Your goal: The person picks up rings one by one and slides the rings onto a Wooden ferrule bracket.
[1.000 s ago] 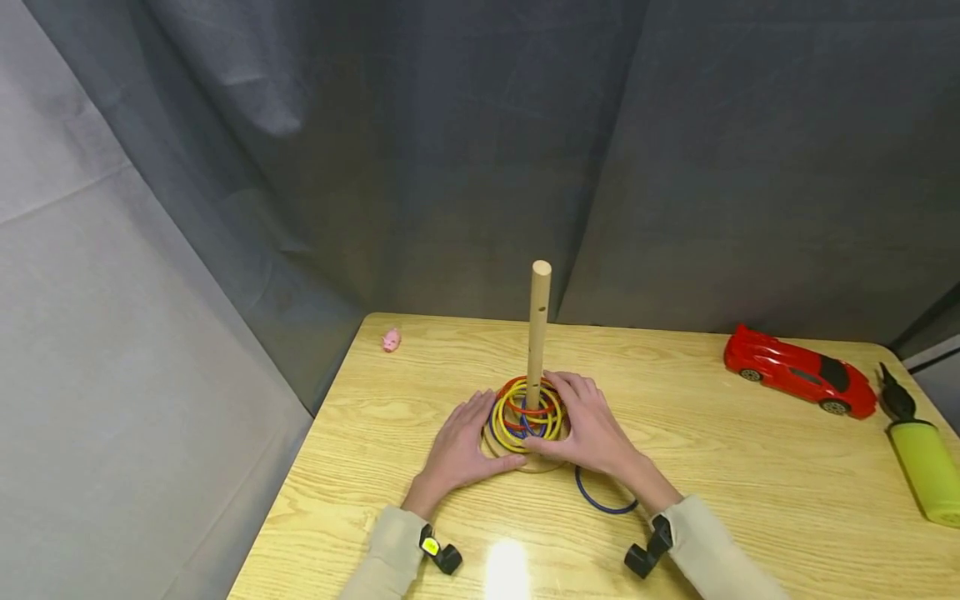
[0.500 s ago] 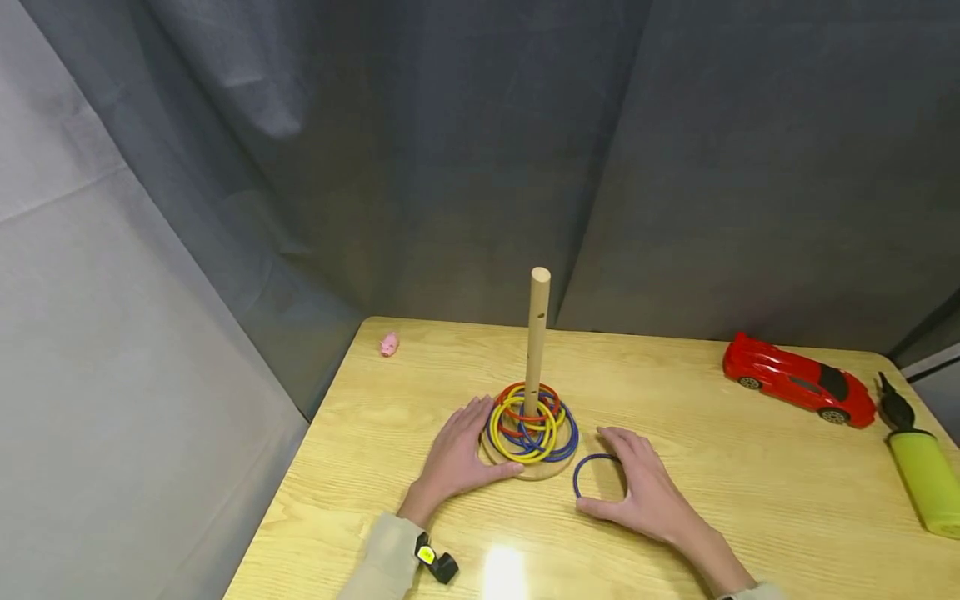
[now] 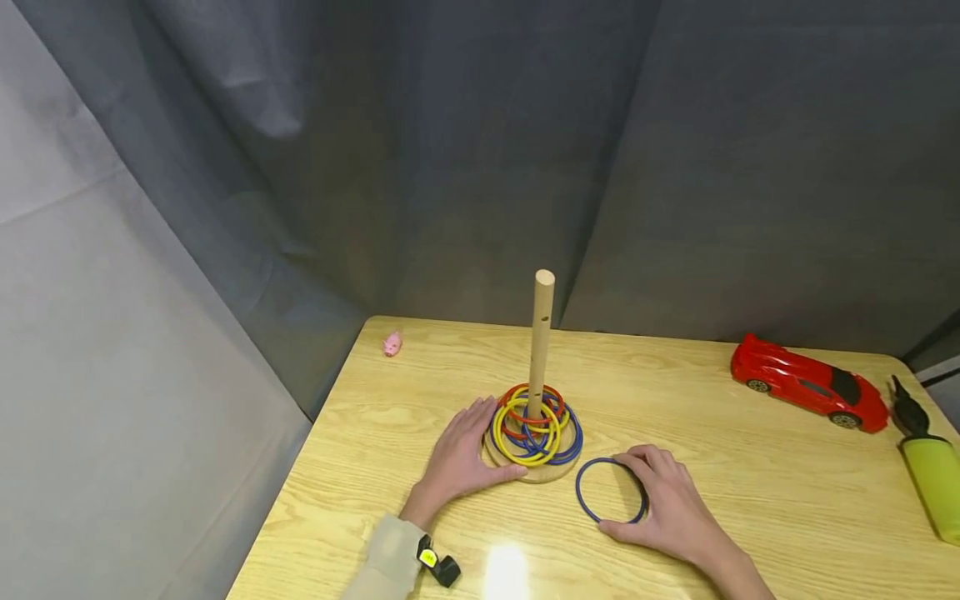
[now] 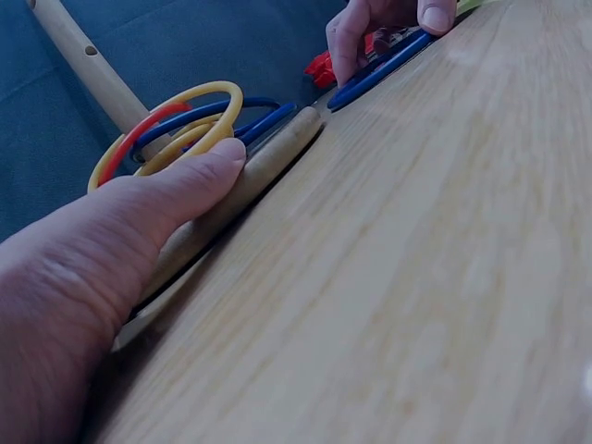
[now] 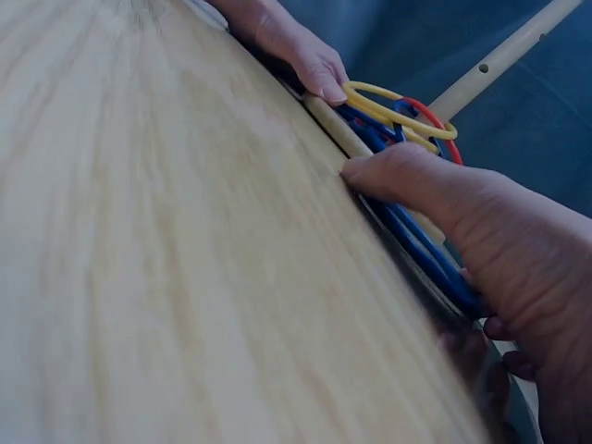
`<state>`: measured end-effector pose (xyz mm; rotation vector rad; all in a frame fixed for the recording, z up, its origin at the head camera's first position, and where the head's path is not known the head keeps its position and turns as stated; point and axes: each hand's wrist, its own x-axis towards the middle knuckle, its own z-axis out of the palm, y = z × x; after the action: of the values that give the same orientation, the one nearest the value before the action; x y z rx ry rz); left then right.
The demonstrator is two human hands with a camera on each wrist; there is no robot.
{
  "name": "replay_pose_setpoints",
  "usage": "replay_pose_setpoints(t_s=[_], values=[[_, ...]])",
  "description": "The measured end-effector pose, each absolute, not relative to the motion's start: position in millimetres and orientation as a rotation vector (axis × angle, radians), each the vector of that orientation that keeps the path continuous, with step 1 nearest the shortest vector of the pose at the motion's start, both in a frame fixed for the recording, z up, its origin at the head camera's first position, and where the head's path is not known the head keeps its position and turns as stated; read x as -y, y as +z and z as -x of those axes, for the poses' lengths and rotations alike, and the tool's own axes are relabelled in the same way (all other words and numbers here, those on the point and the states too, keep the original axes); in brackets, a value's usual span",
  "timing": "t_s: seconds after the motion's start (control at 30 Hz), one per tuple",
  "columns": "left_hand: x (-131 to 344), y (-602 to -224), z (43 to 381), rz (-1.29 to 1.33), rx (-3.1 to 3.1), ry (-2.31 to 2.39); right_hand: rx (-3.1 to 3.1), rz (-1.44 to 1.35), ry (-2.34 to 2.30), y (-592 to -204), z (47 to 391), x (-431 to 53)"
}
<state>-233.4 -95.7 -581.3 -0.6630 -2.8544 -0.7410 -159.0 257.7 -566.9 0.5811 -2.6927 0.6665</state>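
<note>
A ring-toss stand with an upright wooden peg and a round wooden base is near the table's middle. Several red, yellow and blue rings lie loosely stacked around the foot of the peg. My left hand holds the base's left side, its thumb on the front rim, as the left wrist view shows. Right of the base, a single blue ring lies on the table. My right hand grips this ring by its right side, thumb in front and fingers behind; some fingertips are hidden.
A small pink pig figure stands at the back left of the wooden table. At the right are a red toy car and a yellow-green hand pump with a black nozzle. A dark curtain hangs behind.
My right hand has left the rings on the stand, moved right and forward toward me, and taken hold of the loose blue ring. The left hand stays at the base.
</note>
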Motion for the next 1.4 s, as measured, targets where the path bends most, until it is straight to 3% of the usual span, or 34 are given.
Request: replay_pose_setpoints(t_s=[0.3,0.57,1.03,1.4], values=[[96,-583,234,0.666,2.849,-0.737,2.631,-0.578,0.646,-559,164,-269],[97,-584,233,0.661,2.851,-0.738,2.584,-0.585,0.701,-524,175,-282],[96,-579,233,0.679,2.839,-0.732,2.342,-0.727,0.827,-426,207,-280],[96,-582,234,0.680,2.841,-0.722,2.060,-0.886,0.874,-339,228,-242]])
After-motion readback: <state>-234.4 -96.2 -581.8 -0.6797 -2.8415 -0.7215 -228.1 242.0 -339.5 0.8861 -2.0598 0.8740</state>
